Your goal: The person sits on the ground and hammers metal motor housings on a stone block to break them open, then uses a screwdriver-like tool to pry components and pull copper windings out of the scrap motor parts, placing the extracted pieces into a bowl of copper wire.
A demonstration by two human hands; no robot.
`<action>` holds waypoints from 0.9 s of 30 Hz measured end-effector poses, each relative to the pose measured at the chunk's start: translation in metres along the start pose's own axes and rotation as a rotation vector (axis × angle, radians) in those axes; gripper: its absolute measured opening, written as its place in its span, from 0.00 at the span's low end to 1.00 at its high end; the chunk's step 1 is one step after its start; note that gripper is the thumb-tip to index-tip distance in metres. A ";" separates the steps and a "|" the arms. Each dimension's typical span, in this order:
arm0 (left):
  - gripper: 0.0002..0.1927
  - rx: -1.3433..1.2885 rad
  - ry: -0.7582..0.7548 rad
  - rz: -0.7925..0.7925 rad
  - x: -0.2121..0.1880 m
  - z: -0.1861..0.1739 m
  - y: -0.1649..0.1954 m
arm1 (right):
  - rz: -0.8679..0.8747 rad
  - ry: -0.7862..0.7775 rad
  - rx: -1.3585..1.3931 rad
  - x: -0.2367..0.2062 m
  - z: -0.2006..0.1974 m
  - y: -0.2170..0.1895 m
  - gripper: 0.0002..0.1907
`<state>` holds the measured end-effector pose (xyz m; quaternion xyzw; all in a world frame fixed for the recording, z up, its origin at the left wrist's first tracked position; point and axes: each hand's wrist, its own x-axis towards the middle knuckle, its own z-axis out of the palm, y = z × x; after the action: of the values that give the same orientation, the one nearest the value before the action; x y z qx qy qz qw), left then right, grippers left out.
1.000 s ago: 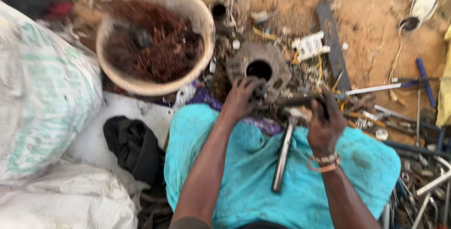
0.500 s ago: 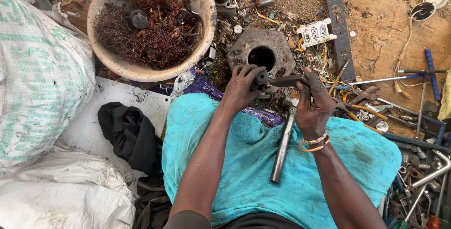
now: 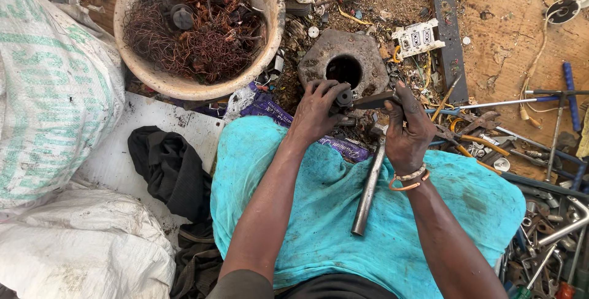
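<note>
My left hand (image 3: 318, 110) grips a small dark round metal part (image 3: 345, 97) just in front of a grey hexagonal metal block with a round hole (image 3: 343, 66). My right hand (image 3: 410, 128), with bangles at the wrist, holds a flat dark metal bar (image 3: 373, 100) whose tip reaches the small part. A hammer with a long metal handle (image 3: 368, 188) lies on the turquoise cloth (image 3: 319, 201) over my lap, under both hands.
A large basin of tangled copper wire (image 3: 196, 29) stands at the upper left. White woven sacks (image 3: 49, 90) fill the left side, with a black cloth (image 3: 169, 167) beside them. Pliers, wrenches and rods (image 3: 540, 151) litter the sandy ground at right. A white switch plate (image 3: 418, 38) lies beyond the block.
Both hands have kept their grip at the hexagonal block, shifting only slightly. The head camera has tilted, so the basin and block sit higher in view.
</note>
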<state>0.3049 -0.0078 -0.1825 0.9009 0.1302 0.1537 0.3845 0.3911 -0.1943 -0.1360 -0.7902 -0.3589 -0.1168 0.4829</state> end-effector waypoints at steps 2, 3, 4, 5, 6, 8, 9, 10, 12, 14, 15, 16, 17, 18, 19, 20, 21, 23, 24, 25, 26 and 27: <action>0.42 0.018 -0.008 0.003 0.000 0.000 0.003 | -0.001 -0.011 0.005 0.000 0.000 0.003 0.24; 0.41 0.023 -0.006 0.004 0.001 0.000 0.004 | 0.008 -0.003 0.001 -0.001 -0.001 0.005 0.24; 0.40 0.026 -0.006 0.000 0.001 -0.001 0.006 | 0.020 0.001 -0.003 -0.002 -0.001 0.007 0.24; 0.40 0.028 -0.007 -0.005 0.002 -0.002 0.008 | 0.033 0.003 -0.007 -0.003 -0.001 0.008 0.24; 0.39 0.015 -0.003 0.019 0.004 -0.003 0.010 | 0.028 0.011 0.010 -0.004 0.000 0.010 0.24; 0.37 -0.002 0.010 0.070 0.013 -0.005 0.013 | 0.011 0.028 0.051 -0.005 0.000 0.011 0.24; 0.38 0.007 -0.042 0.113 0.017 -0.005 0.014 | 0.012 0.025 0.036 -0.006 0.001 0.011 0.24; 0.39 0.010 -0.098 0.158 0.024 -0.003 0.016 | 0.016 0.023 0.016 -0.007 0.000 0.011 0.25; 0.39 0.015 -0.190 0.221 0.034 0.003 0.020 | 0.017 0.017 -0.005 -0.007 0.000 0.010 0.26; 0.37 0.031 -0.253 0.261 0.041 0.010 0.022 | 0.001 0.018 0.005 -0.007 0.000 0.009 0.26; 0.33 0.041 -0.224 0.269 0.042 0.012 0.021 | -0.004 0.018 0.002 -0.007 -0.001 0.009 0.27; 0.28 0.051 -0.196 0.276 0.041 0.015 0.021 | -0.008 0.016 -0.002 -0.007 0.000 0.008 0.28; 0.23 0.061 -0.167 0.280 0.039 0.017 0.020 | -0.012 0.014 -0.005 -0.007 0.000 0.008 0.28; 0.22 0.032 -0.113 0.293 0.038 0.018 0.020 | -0.016 0.017 -0.013 -0.008 0.000 0.008 0.28; 0.21 0.004 -0.060 0.312 0.036 0.021 0.019 | -0.021 0.026 -0.023 -0.008 0.001 0.008 0.28; 0.20 -0.024 -0.006 0.332 0.036 0.022 0.019 | -0.028 0.037 -0.034 -0.009 0.002 0.009 0.29; 0.18 -0.013 -0.018 0.327 0.036 0.023 0.018 | -0.024 0.042 -0.036 -0.009 0.003 0.009 0.28; 0.16 0.005 -0.042 0.309 0.038 0.026 0.019 | -0.015 0.044 -0.039 -0.011 0.004 0.010 0.28; 0.19 0.008 -0.009 0.326 0.038 0.027 0.019 | -0.001 0.041 -0.036 -0.012 0.004 0.011 0.28; 0.21 0.012 0.026 0.347 0.040 0.029 0.020 | 0.010 0.043 -0.035 -0.013 0.004 0.011 0.27; 0.24 0.014 0.061 0.364 0.040 0.030 0.020 | 0.021 0.040 -0.034 -0.013 0.005 0.012 0.27; 0.26 0.024 0.103 0.399 0.040 0.031 0.020 | 0.029 0.033 -0.050 -0.014 0.005 0.012 0.27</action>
<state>0.3553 -0.0277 -0.1813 0.9043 -0.0294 0.2711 0.3284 0.3889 -0.1997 -0.1538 -0.8051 -0.3363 -0.1320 0.4704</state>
